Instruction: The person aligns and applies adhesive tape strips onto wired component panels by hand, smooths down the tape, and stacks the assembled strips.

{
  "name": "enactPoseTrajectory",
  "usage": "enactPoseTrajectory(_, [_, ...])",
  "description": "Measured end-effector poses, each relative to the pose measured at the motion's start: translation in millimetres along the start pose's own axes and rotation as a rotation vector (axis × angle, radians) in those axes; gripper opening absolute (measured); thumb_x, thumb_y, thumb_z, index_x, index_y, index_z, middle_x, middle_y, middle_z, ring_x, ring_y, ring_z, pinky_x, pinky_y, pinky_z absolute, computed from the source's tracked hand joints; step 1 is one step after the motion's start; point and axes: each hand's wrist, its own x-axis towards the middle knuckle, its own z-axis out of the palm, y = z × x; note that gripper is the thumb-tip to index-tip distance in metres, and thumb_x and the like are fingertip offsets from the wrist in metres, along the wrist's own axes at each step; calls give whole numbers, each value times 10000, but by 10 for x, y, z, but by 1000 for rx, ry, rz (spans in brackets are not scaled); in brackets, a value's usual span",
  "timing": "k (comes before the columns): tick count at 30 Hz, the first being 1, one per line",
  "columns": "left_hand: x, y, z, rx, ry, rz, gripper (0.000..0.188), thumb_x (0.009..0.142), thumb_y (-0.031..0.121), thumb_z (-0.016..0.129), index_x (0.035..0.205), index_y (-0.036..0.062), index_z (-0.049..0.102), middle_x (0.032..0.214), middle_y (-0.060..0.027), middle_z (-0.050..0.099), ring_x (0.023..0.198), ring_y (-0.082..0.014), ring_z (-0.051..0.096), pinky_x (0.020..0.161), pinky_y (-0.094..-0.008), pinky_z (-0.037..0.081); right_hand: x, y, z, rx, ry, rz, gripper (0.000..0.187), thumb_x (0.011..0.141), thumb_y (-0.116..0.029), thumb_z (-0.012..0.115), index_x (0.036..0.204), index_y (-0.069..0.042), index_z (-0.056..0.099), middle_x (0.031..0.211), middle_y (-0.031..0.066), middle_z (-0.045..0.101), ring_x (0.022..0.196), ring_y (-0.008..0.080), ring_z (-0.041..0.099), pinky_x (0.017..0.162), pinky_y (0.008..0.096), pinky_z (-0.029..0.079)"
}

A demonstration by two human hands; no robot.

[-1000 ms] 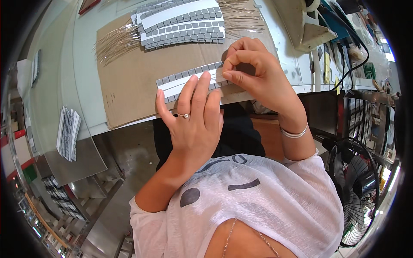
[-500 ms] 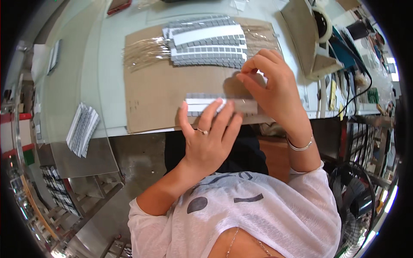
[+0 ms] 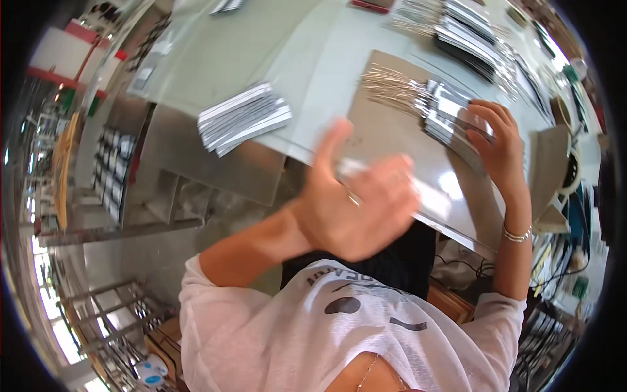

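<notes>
The pale green glass-topped table [image 3: 307, 59] fills the upper view, smooth and glossy, its front edge bending with the lens. On it lies a flat brown cardboard sheet [image 3: 392, 130], matte except for a bright glare patch near its lower end. To the left, near the table's edge, sits a fanned stack of grey-and-white strips [image 3: 243, 117], thin and flat, well apart from the hands. Further strips and bundles of fine wire leads [image 3: 486, 39] lie along the far right of the table.

On the cardboard's upper right rests the working row of grey strips [image 3: 444, 114], with thin metallic wires [image 3: 392, 88] splaying out to the left. The right hand [image 3: 499, 147], a bracelet on its wrist, lies over the row's right end, fingers curled down onto the strips, pressing rather than gripping. The left hand [image 3: 356, 206] is blurred, raised above the cardboard's near edge, fingers loosely spread, thumb up; whether it holds anything cannot be told, and it hides part of the sheet.
</notes>
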Motion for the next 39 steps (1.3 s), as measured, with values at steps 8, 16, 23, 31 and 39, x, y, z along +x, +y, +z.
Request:
enactPoseTrajectory(8, [-729,-1649,-535,607,-204,-193,129,847,124,751,970,156,729,982,43,734,1081,-208,676,1178,-647,174,62,72,24,132,-9,63,408,754,75,756,1140,-43,696,1182,95,700,1129,302,642,992,377,490])
enactPoseTrajectory(16, [-619,-967,-463,169,-215,-497,360,821,170,780,1172,143,703,1257,-15,684,1239,-227,596,1183,-569,217,-98,-549,-385,-310,92,-197,496,688,12,787,1166,-78,691,1111,95,691,1089,320,613,982,427,458])
enactPoseTrajectory(23, [-327,504,179,-301,-148,-218,268,771,127,775,1034,144,724,1184,-11,686,1127,-179,618,993,-432,380,-662,-950,-91,-60,-102,-63,599,654,-58,843,1224,-62,661,1108,78,690,1059,325,599,1006,456,449])
enactPoseTrajectory(31, [-119,972,622,-393,-218,-335,548,725,116,807,1250,121,651,1341,-82,594,1232,-284,552,1071,-496,354,-1397,-980,-271,-84,304,239,549,717,49,790,1246,-41,672,831,39,678,761,240,559,694,337,455])
enactPoseTrajectory(39, [-34,1099,724,-234,-293,-368,511,765,120,780,1257,138,643,1343,-72,550,1271,-249,494,1073,-589,303,-1600,-943,46,-209,350,307,682,729,41,789,1376,-32,586,1089,52,716,973,264,569,894,373,435])
